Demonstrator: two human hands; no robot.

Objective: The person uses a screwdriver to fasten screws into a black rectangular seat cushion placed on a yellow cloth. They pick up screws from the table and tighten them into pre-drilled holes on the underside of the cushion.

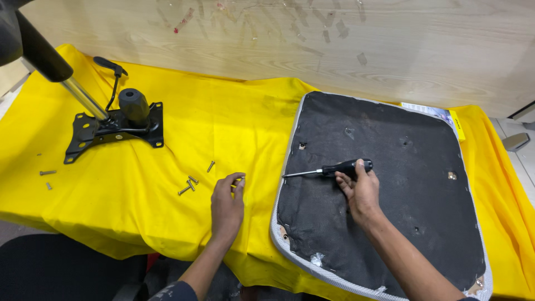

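Note:
My right hand (361,192) rests on the black underside of an upturned chair seat (423,167) and grips a black-handled screwdriver (334,169), whose tip points left toward the seat's left edge. My left hand (227,205) lies on the yellow cloth (167,223) left of the seat, fingers curled around what looks like a small screw at the fingertips. Several loose screws (189,184) lie just left of that hand.
A black chair mechanism plate (114,125) with a knob, lever and chrome gas cylinder (83,96) sits at the back left. More small screws (47,173) lie near the cloth's left edge. A wooden board (334,39) stands behind. A booklet (440,114) peeks out behind the seat.

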